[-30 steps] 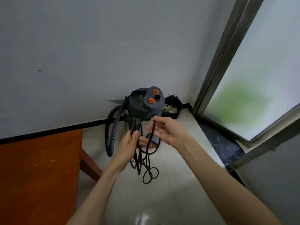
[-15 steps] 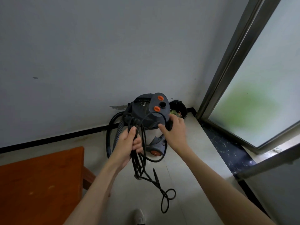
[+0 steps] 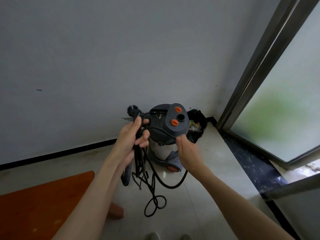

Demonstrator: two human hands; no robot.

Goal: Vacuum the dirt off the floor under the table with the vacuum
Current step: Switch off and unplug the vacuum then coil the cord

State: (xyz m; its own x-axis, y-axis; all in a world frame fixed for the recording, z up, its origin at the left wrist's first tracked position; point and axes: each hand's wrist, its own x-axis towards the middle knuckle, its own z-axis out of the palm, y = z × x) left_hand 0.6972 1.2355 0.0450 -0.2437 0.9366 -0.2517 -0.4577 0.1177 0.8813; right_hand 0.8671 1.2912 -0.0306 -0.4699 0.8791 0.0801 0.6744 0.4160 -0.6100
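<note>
Beyond both hands, in the corner where the grey wall (image 3: 86,58) is meeting the glass door frame (image 3: 256,70), one vacuum (image 3: 166,134) is standing upright on the tiled floor (image 3: 199,196): dark grey lid, steel drum, two orange knobs (image 3: 177,109) on top with a round port between them, one orange wheel showing low on its near side. Just behind the vacuum, one black bin (image 3: 199,125) with scraps inside is sitting against the wall. Below and left of the left hand, one orange-brown table (image 3: 43,205) is filling the lower-left corner, with one leg showing at its edge. One ribbed hose (image 3: 127,174) is hanging below the left wrist.

Left hand (image 3: 131,137) is gripping a bundle of black power cord (image 3: 155,184); fingers are curled around several strands, and the plug (image 3: 133,110) is sticking up above the fingertips. Loose coils are dangling beneath this hand and one loop is trailing on the floor in front of the vacuum, between the person and the drum.

Right hand (image 3: 187,151) is hovering just in front of the drum, fingers straight and together, palm facing left. One strand of cord is curving up under it; whether it is touching the palm cannot be told.
</note>
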